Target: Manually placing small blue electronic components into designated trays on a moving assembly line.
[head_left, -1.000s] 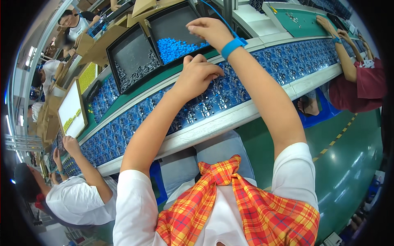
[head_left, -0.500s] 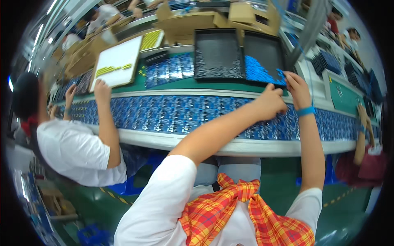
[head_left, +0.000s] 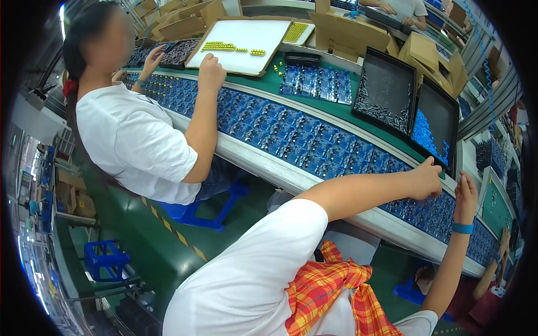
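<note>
My left hand (head_left: 425, 180) is over the row of blue circuit boards (head_left: 305, 140), close to the near corner of a black tray. Its fingers are curled; whatever they hold is too small to make out. To its right my right hand (head_left: 465, 199), with a blue band at the wrist, is raised above the boards. Its thumb and fingertips are pinched together, and what they hold, if anything, does not show. Small blue parts (head_left: 424, 134) lie heaped in the nearer black tray (head_left: 440, 106). A second black tray (head_left: 389, 78) beside it holds dark, thin cylindrical parts.
Left of me a co-worker reaches over the boards, near a white panel (head_left: 241, 33) with yellow parts (head_left: 218, 46). More circuit boards (head_left: 315, 83) lie behind the line. Open cardboard boxes (head_left: 352, 36) stand beyond. A metal post rises at right; another person's hands are at far right.
The view has swung left, bringing more of the co-worker into sight. My right hand has come away from the blue parts' tray toward me. My left hand stays near the tray's near edge.
</note>
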`<act>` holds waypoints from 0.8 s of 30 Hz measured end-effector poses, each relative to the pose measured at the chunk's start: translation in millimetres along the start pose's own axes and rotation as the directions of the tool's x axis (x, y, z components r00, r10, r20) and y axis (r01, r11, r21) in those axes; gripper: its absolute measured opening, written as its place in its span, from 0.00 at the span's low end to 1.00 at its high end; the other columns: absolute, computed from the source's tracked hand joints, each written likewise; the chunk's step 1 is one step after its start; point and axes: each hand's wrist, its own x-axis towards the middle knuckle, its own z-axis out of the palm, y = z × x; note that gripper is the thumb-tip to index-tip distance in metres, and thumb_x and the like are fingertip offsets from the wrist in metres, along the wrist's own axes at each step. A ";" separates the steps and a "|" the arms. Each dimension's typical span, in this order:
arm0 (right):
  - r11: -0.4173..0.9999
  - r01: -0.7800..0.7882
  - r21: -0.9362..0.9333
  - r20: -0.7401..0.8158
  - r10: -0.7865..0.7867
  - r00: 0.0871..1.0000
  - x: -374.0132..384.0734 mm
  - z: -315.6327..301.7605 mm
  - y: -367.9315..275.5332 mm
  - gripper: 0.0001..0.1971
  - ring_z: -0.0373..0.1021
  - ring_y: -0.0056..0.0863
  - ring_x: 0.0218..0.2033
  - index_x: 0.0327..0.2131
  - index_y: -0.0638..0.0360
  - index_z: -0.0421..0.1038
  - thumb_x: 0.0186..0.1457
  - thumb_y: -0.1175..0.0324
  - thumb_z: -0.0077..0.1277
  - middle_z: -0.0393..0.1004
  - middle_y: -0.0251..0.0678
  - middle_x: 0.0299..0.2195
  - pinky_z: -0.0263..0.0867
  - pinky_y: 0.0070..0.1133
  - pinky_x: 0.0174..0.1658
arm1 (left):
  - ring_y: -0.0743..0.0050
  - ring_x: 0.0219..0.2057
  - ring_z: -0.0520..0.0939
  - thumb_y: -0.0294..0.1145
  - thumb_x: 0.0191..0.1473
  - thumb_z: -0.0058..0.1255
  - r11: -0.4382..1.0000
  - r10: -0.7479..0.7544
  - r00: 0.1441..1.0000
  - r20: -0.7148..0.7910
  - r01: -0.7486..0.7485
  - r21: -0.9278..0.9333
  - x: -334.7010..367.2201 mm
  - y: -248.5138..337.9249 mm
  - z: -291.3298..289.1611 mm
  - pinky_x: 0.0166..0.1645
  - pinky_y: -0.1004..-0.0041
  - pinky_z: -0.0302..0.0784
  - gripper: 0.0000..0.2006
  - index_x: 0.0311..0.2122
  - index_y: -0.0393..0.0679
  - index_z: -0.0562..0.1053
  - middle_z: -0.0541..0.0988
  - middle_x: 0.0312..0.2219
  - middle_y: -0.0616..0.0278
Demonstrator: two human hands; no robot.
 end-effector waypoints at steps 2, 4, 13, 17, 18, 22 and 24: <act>1.000 -0.003 -0.008 0.002 0.003 1.000 -4.9 -4.5 2.3 0.17 0.61 0.10 0.32 0.50 0.60 0.70 0.62 0.63 0.50 0.68 0.21 0.32 0.58 0.12 0.37 | 0.69 0.39 0.71 0.28 0.42 0.56 0.999 -0.020 1.000 -0.016 0.019 -0.025 -2.3 -0.4 1.4 0.51 0.56 0.57 0.09 0.27 0.61 0.82 0.78 0.23 0.75; 1.000 -0.007 -0.021 0.006 0.007 1.000 -10.0 -6.2 3.9 0.17 0.61 0.10 0.32 0.51 0.61 0.70 0.62 0.63 0.50 0.68 0.22 0.33 0.59 0.12 0.37 | 0.69 0.40 0.71 0.29 0.42 0.56 0.996 -0.059 0.997 -0.046 0.055 -0.073 -4.6 -1.0 4.0 0.52 0.55 0.57 0.09 0.27 0.61 0.82 0.78 0.23 0.74; 0.998 -0.055 -0.021 -0.122 0.052 0.991 -31.7 6.1 -4.1 0.16 0.61 0.11 0.32 0.50 0.61 0.70 0.62 0.63 0.50 0.68 0.23 0.33 0.59 0.13 0.37 | 0.67 0.42 0.74 0.30 0.43 0.56 0.945 0.148 0.984 0.098 -0.170 0.278 8.8 14.0 -14.7 0.55 0.50 0.58 0.07 0.26 0.61 0.81 0.79 0.23 0.73; 0.989 -0.006 -0.145 -0.028 0.002 1.000 -40.4 2.6 -6.1 0.14 0.65 0.13 0.32 0.48 0.62 0.72 0.60 0.67 0.51 0.71 0.26 0.31 0.62 0.13 0.37 | 0.58 0.46 0.79 0.28 0.44 0.55 0.996 -0.033 0.999 0.027 0.031 0.082 -4.6 -0.5 -52.3 0.55 0.42 0.56 0.15 0.40 0.59 0.80 0.81 0.38 0.66; 0.975 0.015 -0.223 0.027 -0.009 1.000 -42.5 -0.2 -5.3 0.14 0.66 0.14 0.31 0.46 0.62 0.73 0.59 0.67 0.52 0.72 0.26 0.30 0.63 0.14 0.37 | 0.59 0.46 0.79 0.27 0.44 0.56 0.994 -0.098 0.995 0.004 0.098 0.038 -12.4 -12.8 -82.5 0.52 0.44 0.58 0.20 0.45 0.59 0.78 0.80 0.41 0.66; 0.914 0.021 -0.405 0.016 -0.016 1.000 -67.7 9.6 -27.6 0.11 0.71 0.17 0.33 0.43 0.63 0.75 0.58 0.69 0.53 0.75 0.30 0.31 0.67 0.15 0.40 | 0.61 0.41 0.81 0.34 0.48 0.55 0.780 -0.448 0.859 -0.247 0.511 0.361 -59.3 -90.4 -147.5 0.48 0.51 0.61 0.10 0.37 0.60 0.81 0.82 0.33 0.68; 0.903 0.022 -0.429 0.026 -0.012 1.000 -68.7 9.7 -22.1 0.09 0.73 0.19 0.35 0.40 0.65 0.76 0.57 0.71 0.53 0.77 0.33 0.33 0.68 0.16 0.42 | 0.64 0.41 0.80 0.38 0.47 0.58 0.733 -0.596 0.801 -0.046 0.567 0.375 -69.2 -110.8 -168.3 0.50 0.49 0.60 0.09 0.36 0.58 0.81 0.83 0.32 0.68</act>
